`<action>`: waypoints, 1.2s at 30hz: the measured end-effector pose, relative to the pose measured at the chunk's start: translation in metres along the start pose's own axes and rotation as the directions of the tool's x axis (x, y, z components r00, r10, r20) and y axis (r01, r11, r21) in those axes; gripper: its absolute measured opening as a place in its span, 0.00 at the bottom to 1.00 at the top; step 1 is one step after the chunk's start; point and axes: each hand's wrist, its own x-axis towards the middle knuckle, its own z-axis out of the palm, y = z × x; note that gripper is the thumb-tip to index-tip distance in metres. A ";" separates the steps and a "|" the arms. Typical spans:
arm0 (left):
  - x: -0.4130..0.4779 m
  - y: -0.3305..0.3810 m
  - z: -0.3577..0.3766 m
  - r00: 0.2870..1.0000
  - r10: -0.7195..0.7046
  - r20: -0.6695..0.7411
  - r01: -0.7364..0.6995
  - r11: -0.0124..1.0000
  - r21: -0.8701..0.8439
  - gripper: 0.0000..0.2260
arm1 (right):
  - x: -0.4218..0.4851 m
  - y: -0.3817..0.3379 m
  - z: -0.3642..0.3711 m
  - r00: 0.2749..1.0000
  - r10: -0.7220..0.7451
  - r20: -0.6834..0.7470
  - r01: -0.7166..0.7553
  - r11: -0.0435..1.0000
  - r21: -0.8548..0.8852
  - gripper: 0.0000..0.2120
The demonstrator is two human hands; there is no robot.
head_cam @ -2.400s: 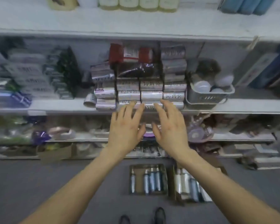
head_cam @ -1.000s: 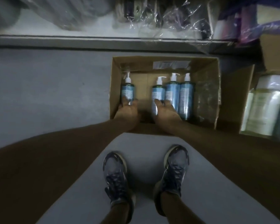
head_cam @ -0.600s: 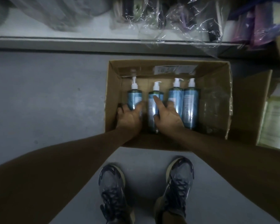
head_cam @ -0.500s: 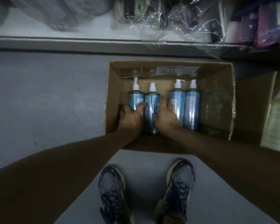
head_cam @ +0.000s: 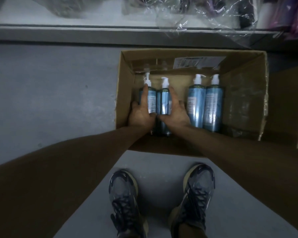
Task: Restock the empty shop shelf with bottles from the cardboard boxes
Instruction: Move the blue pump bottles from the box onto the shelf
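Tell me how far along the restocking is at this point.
Done: the cardboard box has free space on its right side, so some bottles may already be out. In hand: the left hand and right hand press the left pair of blue pump bottles together, inside the box. Left: the right pair of pump bottles sits untouched, and all four need shelving.

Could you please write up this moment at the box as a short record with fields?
place: cardboard box on the floor, below a shelf edge
contents: four blue pump bottles in a row, pumps toward the far wall
held: left pair, touching each other, pressed between both hands
untouched: right pair, side by side, a gap from the others
left hand: one finger straight along the outer bottle
right hand: fingers straight against the inner bottle's right side
foreground: two shoes
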 end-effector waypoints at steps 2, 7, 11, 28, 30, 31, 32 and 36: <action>0.002 0.000 0.000 1.000 0.009 -0.018 -0.009 0.999 -0.037 0.40 | 0.000 -0.002 -0.003 1.000 -0.003 -0.006 0.003 1.000 0.014 0.56; -0.022 0.007 -0.005 0.996 0.084 -0.034 -0.089 0.975 -0.205 0.40 | -0.018 -0.007 -0.020 0.997 -0.018 -0.074 0.018 1.000 -0.005 0.56; -0.056 0.026 -0.016 0.996 0.064 -0.060 -0.076 0.973 -0.219 0.40 | -0.049 -0.024 -0.047 0.992 -0.080 -0.099 0.076 0.996 -0.041 0.55; -0.048 -0.022 -0.024 0.996 0.061 0.068 -0.057 0.997 -0.054 0.33 | -0.073 -0.024 -0.045 0.991 -0.124 -0.044 0.124 0.992 0.000 0.56; -0.041 -0.019 -0.014 0.990 0.074 0.116 -0.066 0.995 -0.069 0.38 | -0.069 -0.016 -0.043 0.994 -0.099 -0.039 0.099 0.995 -0.006 0.56; -0.038 -0.018 -0.008 0.990 0.069 0.124 -0.058 0.994 -0.089 0.41 | -0.065 -0.012 -0.042 0.995 -0.092 -0.040 0.091 0.996 -0.011 0.56; -0.035 -0.018 -0.002 0.991 0.063 0.120 -0.049 0.992 -0.114 0.42 | -0.063 -0.009 -0.041 0.995 -0.085 -0.043 0.084 0.996 -0.016 0.56; -0.022 -0.008 0.021 0.994 0.011 0.106 0.004 0.990 -0.140 0.46 | -0.050 -0.001 -0.040 0.996 -0.070 -0.061 0.067 0.996 -0.054 0.56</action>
